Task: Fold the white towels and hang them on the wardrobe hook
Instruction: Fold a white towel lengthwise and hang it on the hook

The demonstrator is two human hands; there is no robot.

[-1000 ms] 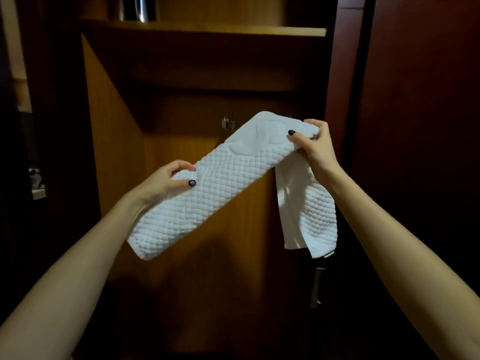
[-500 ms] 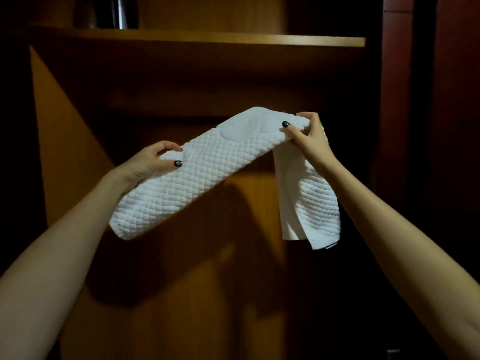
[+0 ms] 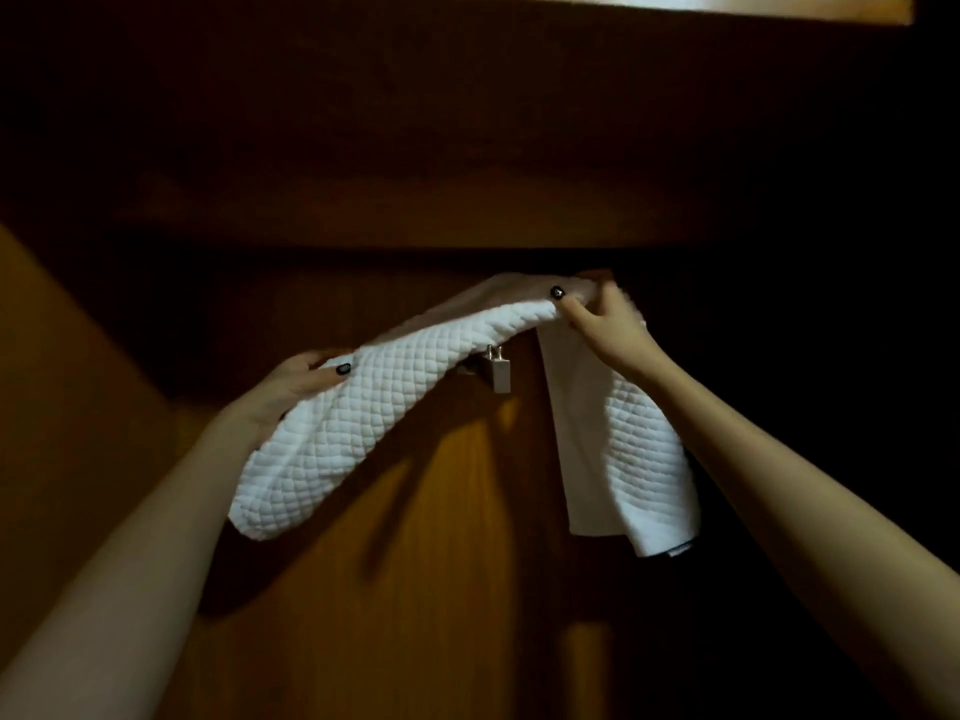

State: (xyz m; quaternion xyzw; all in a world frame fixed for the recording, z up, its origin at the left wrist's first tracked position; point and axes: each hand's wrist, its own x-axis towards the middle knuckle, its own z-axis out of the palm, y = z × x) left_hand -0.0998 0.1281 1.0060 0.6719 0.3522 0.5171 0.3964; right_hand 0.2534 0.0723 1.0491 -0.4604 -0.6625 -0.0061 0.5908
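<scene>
Towel (image 3: 363,428), white and quilted, is folded into a long strip and I hold it up in front of the wardrobe's back panel (image 3: 467,563), across the metal hook (image 3: 496,368); I cannot tell whether it touches the hook. My left hand (image 3: 296,387) grips the lower stretch, thumb on top and fingers curled underneath. My right hand (image 3: 608,324) pinches the highest bend between thumb and fingertips, and past it the other end hangs straight down. A shelf (image 3: 727,0) edge runs overhead.

towel (image 3: 374,418) in front of hook (image 3: 497,370), shelf (image 3: 727,2) above
</scene>
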